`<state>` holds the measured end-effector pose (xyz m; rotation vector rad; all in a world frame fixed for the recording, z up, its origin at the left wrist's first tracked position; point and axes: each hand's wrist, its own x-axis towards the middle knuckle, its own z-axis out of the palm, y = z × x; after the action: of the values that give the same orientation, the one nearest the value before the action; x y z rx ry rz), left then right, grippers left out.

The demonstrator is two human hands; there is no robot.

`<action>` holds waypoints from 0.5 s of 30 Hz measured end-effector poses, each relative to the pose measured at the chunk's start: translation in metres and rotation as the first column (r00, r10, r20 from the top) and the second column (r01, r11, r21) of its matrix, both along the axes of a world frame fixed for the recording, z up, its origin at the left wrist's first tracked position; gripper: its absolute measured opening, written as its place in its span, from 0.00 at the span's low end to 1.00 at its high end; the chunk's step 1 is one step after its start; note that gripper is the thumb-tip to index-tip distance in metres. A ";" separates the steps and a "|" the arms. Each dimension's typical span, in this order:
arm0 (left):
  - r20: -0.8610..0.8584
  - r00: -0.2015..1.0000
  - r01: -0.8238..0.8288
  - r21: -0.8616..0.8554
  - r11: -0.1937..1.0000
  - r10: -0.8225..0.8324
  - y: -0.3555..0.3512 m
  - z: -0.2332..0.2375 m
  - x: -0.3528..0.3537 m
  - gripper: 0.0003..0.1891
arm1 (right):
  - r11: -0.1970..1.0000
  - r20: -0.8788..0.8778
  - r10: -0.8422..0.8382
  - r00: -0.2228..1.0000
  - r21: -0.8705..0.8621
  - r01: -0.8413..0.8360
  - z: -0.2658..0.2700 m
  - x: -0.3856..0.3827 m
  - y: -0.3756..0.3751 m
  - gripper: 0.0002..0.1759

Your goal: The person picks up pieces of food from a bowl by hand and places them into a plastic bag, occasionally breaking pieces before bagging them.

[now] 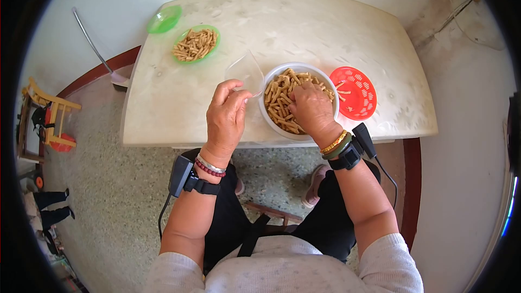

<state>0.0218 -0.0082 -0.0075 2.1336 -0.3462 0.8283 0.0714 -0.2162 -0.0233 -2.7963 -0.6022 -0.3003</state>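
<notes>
Brown sticks (279, 97) in white bowl (262, 109) (by the table edge (163, 142))

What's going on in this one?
Someone seated at a table holds a clear bag in their left hand, while their right hand is in a white bowl of short brown sticks. A red basket with a few sticks sits to the right of the bowl. Farther off are a green plate of sticks and another green dish.
</notes>
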 end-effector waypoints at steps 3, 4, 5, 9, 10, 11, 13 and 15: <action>-0.001 1.000 -0.015 0.017 1.000 0.015 0.004 0.001 -0.001 0.09 | 1.000 0.047 -0.003 0.999 -0.007 0.003 0.001 0.000 -0.002 0.06; 0.001 1.000 -0.020 0.016 1.000 0.020 0.004 0.002 -0.003 0.09 | 0.999 0.083 0.009 0.997 0.036 -0.011 0.003 0.000 -0.002 0.05; -0.005 1.000 -0.029 0.005 1.000 0.029 0.004 0.004 -0.006 0.09 | 0.999 0.084 0.014 0.996 0.035 -0.017 0.005 0.000 0.000 0.05; 0.013 1.000 0.016 0.038 0.999 -0.017 0.006 -0.005 -0.005 0.11 | 0.809 -0.032 0.025 0.999 0.588 -0.002 0.039 -0.012 0.013 0.04; 0.050 0.998 0.022 0.087 0.996 -0.026 0.006 -0.005 -0.004 0.13 | 0.741 -0.029 0.061 0.998 0.671 -0.026 0.050 -0.017 0.018 0.04; 0.052 0.998 0.015 0.089 0.996 -0.020 0.006 -0.005 -0.004 0.13 | 0.664 -0.022 0.096 0.995 0.747 -0.048 0.056 -0.020 0.024 0.05; 0.014 0.998 0.060 0.125 0.990 -0.063 0.005 -0.006 -0.006 0.13 | 0.675 0.048 0.125 0.991 0.728 -0.120 0.057 -0.014 0.031 0.07; 0.003 0.998 0.060 0.133 0.989 -0.061 0.005 -0.006 -0.007 0.13 | 0.779 0.229 0.187 0.955 0.559 -0.286 0.054 -0.005 0.038 0.08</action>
<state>0.0153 -0.0035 -0.0136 2.2315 -0.4791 0.7977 0.0662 -0.1781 0.0310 -2.0834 -0.7403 -0.5575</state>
